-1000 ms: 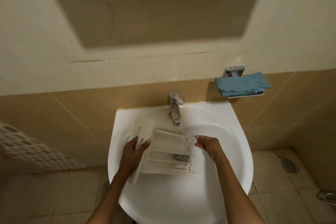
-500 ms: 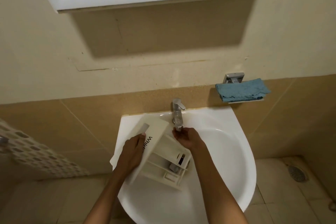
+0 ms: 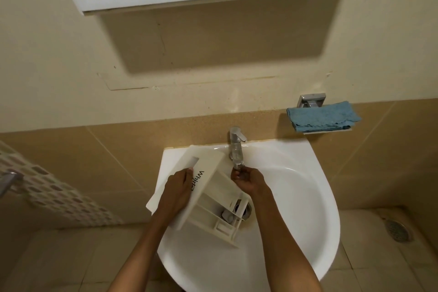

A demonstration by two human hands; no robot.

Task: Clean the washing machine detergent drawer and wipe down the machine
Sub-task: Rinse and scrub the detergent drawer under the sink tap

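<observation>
The detergent drawer (image 3: pixel 213 199) is tilted over the sink (image 3: pixel 308 173) now. Its front panel has swung up toward the back-left rim, and the compartments face out over the bowl. The left hand (image 3: pixel 176 193) grips that lettered panel and carries the drawer. The right hand (image 3: pixel 248 180) has left the drawer's far edge and come up under the tap (image 3: pixel 235 147), fingers curled at the spout tip; whether they pinch anything, I cannot tell. No water shows yet, so rinsing looks about to begin. The blue cloth (image 3: pixel 322 116) sits on its wall holder (image 3: pixel 311 99), well apart.
</observation>
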